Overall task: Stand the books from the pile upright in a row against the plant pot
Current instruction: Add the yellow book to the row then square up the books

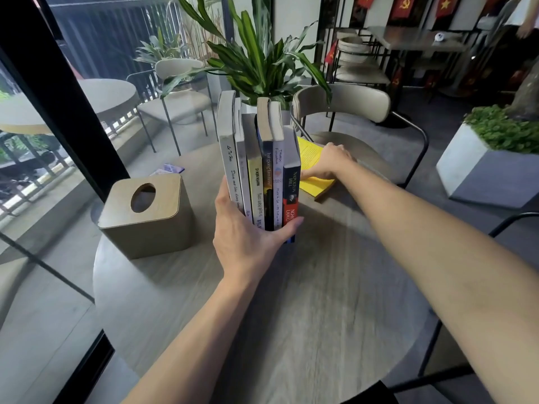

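Observation:
Several books stand upright in a row point(259, 170) on the round wooden table, spines facing me. Behind them a leafy plant point(259, 53) rises; its pot is almost fully hidden by the books. My left hand point(248, 231) clasps the foot of the row, fingers on the left grey book, thumb on the right-hand blue and red one. To the right a yellow book point(313, 158) lies flat on the table. My right hand point(329, 163) rests on it, fingers at its near edge; whether it grips the book is unclear.
A wooden tissue box point(145, 214) stands left of the row. A small purple card point(172, 169) lies behind it. A beige chair point(344, 106) faces the table's point(291, 287) far side. A glass wall with a black frame runs along the left.

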The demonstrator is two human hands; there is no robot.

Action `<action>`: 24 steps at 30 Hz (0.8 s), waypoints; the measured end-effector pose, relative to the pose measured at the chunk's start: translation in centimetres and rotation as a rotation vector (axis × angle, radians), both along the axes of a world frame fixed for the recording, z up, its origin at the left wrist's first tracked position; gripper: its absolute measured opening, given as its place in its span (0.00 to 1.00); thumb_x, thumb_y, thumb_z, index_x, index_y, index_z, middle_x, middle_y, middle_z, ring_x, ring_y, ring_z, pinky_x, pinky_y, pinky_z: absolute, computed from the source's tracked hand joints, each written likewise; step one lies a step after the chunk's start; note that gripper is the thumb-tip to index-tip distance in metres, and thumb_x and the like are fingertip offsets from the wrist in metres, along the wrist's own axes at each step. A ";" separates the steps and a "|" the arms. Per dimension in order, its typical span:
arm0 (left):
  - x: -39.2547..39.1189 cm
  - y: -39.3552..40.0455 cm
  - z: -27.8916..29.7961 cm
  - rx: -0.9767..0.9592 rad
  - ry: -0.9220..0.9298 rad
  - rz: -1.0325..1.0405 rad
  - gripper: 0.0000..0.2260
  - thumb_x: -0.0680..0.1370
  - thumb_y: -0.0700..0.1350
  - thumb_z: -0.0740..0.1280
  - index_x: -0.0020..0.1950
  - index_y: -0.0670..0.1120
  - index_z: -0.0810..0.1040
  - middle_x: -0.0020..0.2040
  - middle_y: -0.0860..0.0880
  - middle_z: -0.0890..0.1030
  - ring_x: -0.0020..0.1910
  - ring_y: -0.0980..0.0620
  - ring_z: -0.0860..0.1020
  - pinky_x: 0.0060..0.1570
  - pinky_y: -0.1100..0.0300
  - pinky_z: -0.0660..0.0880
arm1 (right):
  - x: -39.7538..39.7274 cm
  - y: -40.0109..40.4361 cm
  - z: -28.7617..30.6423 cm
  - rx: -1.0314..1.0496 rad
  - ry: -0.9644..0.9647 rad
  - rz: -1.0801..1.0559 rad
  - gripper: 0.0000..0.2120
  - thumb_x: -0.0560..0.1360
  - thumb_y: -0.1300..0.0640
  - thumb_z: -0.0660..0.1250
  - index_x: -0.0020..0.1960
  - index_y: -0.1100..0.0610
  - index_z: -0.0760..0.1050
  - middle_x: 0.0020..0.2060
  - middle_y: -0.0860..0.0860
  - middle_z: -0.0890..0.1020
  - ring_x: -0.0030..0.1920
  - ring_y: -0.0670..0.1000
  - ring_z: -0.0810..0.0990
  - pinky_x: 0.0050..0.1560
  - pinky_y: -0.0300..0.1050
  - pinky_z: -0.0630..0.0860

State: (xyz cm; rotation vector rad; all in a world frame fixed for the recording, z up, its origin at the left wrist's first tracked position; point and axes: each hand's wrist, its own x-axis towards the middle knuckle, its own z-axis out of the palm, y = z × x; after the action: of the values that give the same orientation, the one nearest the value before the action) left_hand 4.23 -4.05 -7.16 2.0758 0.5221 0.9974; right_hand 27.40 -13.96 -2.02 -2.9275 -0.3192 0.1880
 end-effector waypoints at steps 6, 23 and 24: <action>-0.1 -0.1 0.3 -0.016 0.007 -0.013 0.55 0.56 0.67 0.80 0.75 0.46 0.60 0.65 0.51 0.74 0.62 0.52 0.76 0.54 0.57 0.73 | -2.9 -1.5 2.0 0.142 -0.201 -0.016 0.31 0.74 0.45 0.71 0.67 0.63 0.65 0.66 0.63 0.74 0.65 0.63 0.73 0.59 0.53 0.71; -2.6 3.1 2.6 -0.020 0.182 -0.267 0.53 0.61 0.56 0.83 0.78 0.55 0.56 0.69 0.54 0.76 0.64 0.52 0.77 0.62 0.47 0.76 | -17.5 -3.9 -2.0 0.913 0.000 0.146 0.17 0.79 0.62 0.62 0.67 0.53 0.70 0.61 0.52 0.79 0.58 0.50 0.75 0.60 0.45 0.70; -2.7 3.3 2.7 -0.019 0.200 -0.275 0.53 0.62 0.55 0.84 0.78 0.55 0.55 0.69 0.54 0.77 0.63 0.51 0.78 0.62 0.46 0.76 | -17.6 -3.8 -1.9 0.871 0.045 0.168 0.17 0.79 0.62 0.63 0.68 0.53 0.70 0.62 0.52 0.78 0.60 0.51 0.75 0.61 0.46 0.70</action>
State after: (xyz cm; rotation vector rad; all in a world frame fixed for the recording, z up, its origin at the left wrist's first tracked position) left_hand 1.54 -0.77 -4.43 2.1713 0.3317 0.6279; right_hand 9.78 -17.81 -3.94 -2.0355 -0.4894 0.0997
